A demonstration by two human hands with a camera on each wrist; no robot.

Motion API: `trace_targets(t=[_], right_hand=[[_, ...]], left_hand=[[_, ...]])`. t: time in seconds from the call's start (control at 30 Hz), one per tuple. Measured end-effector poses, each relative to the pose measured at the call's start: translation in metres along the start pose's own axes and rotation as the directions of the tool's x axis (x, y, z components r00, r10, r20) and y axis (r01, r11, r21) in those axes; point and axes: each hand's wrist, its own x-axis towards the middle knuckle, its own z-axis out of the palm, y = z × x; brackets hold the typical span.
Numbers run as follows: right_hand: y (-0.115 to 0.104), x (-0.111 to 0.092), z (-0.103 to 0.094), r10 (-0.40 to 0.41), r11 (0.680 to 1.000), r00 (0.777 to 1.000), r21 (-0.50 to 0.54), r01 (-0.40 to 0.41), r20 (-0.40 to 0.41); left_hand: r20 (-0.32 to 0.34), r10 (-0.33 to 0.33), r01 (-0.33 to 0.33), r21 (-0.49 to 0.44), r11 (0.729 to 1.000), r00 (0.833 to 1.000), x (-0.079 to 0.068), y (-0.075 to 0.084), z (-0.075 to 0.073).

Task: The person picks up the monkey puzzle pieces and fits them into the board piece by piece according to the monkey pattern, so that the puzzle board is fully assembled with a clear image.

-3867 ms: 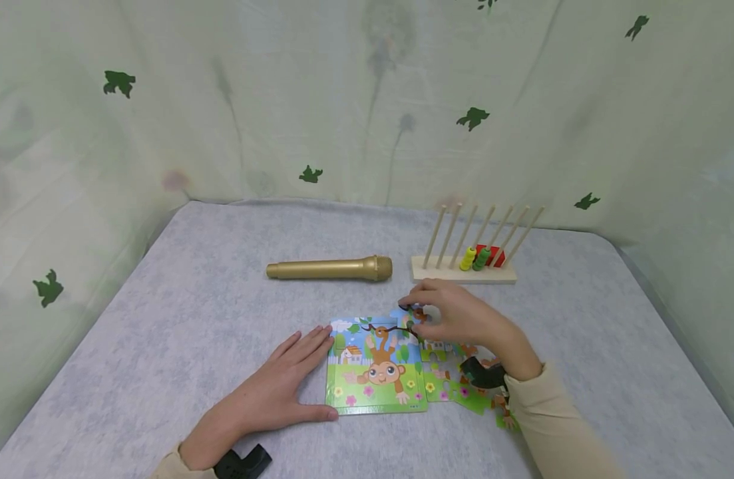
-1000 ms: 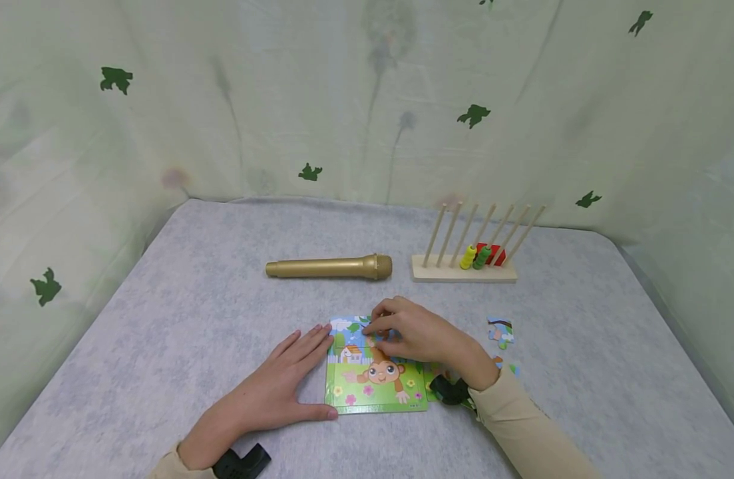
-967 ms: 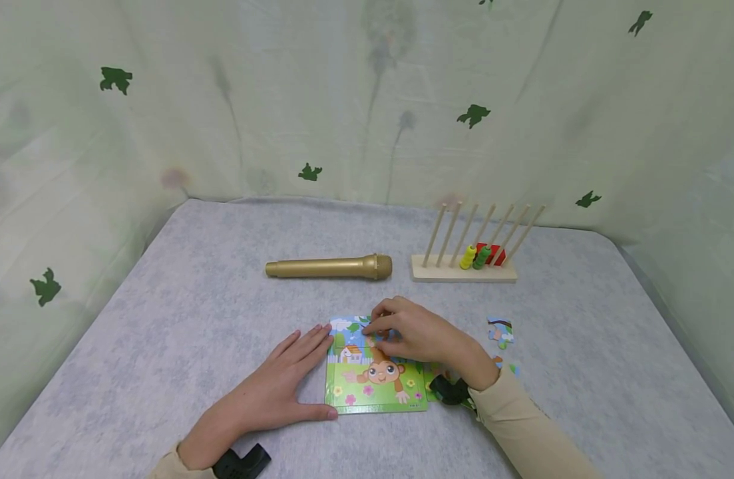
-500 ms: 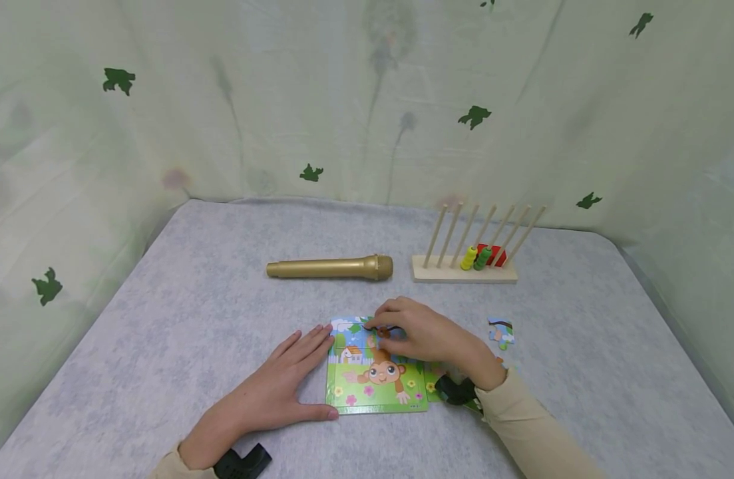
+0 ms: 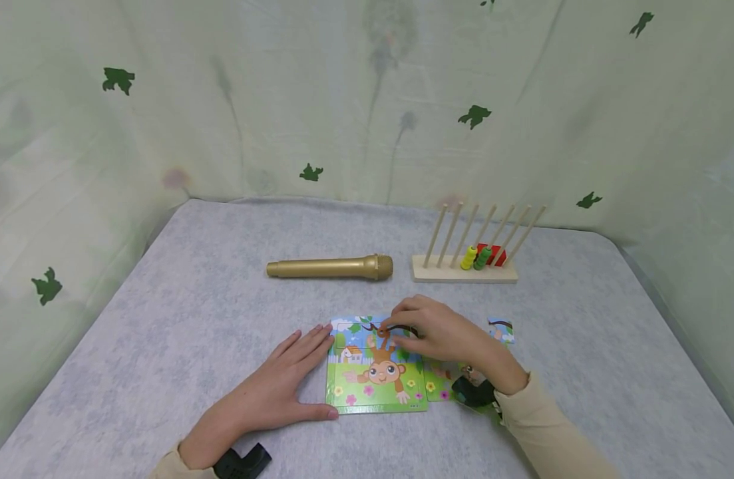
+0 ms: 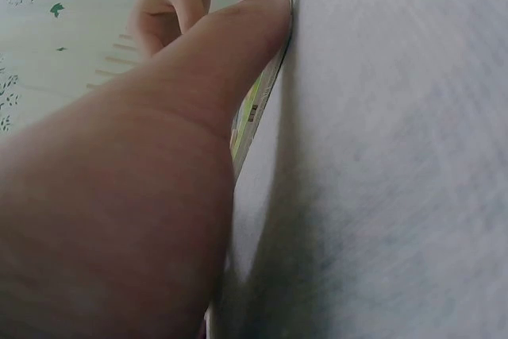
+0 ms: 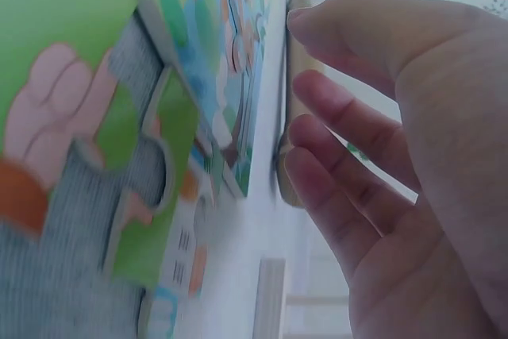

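Note:
A monkey picture puzzle (image 5: 375, 380) lies flat on the grey cloth at the near middle. My left hand (image 5: 301, 376) lies flat beside its left edge, fingers straight, and the thumb (image 6: 222, 53) presses the puzzle's near edge (image 6: 258, 109). My right hand (image 5: 396, 332) hovers over the puzzle's top right corner, its curved fingertips touching the pieces there. In the right wrist view its fingers (image 7: 317, 101) stand apart with nothing between them, next to the puzzle (image 7: 214, 61). One loose piece (image 5: 502, 330) lies to the right. More loose pieces (image 5: 440, 384) lie under the right wrist.
A gold toy microphone (image 5: 331, 268) lies on its side behind the puzzle. To its right stands a wooden peg rack (image 5: 465, 273) with a yellow ring (image 5: 468, 257), a green ring (image 5: 482, 257) and a red block (image 5: 496, 254). Pale green curtains with leaf prints enclose the table.
My right hand has slid right along the puzzle's top edge, from the middle to the top right corner. The piece it held earlier now lies off to the right. The left hand has stayed put.

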Motion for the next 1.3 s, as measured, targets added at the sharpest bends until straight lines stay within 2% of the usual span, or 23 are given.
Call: trace_targets(t=[0.27,0.63,0.8,1.3], right_hand=[[0.004,-0.016,-0.007,0.043,0.999,0.999,-0.026,-0.043,-0.008],[0.011,-0.035,-0.013,0.041,0.999,0.997,-0.023,-0.042,-0.06],[0.012,-0.045,-0.016,0.087,0.996,0.995,-0.006,-0.087,-0.059],[0.027,-0.068,-0.033,0.172,0.983,0.984,0.074,-0.169,-0.036]], left_hand=[[-0.01,0.009,-0.009,0.005,1.0,1.0,-0.001,0.0,0.0],[-0.012,0.02,-0.02,-0.002,1.0,1.0,0.0,-0.001,0.0],[0.01,0.007,-0.007,-0.002,1.0,1.0,0.001,-0.001,-0.002],[0.017,0.006,-0.006,0.005,1.0,1.0,0.0,-0.001,-0.001]])
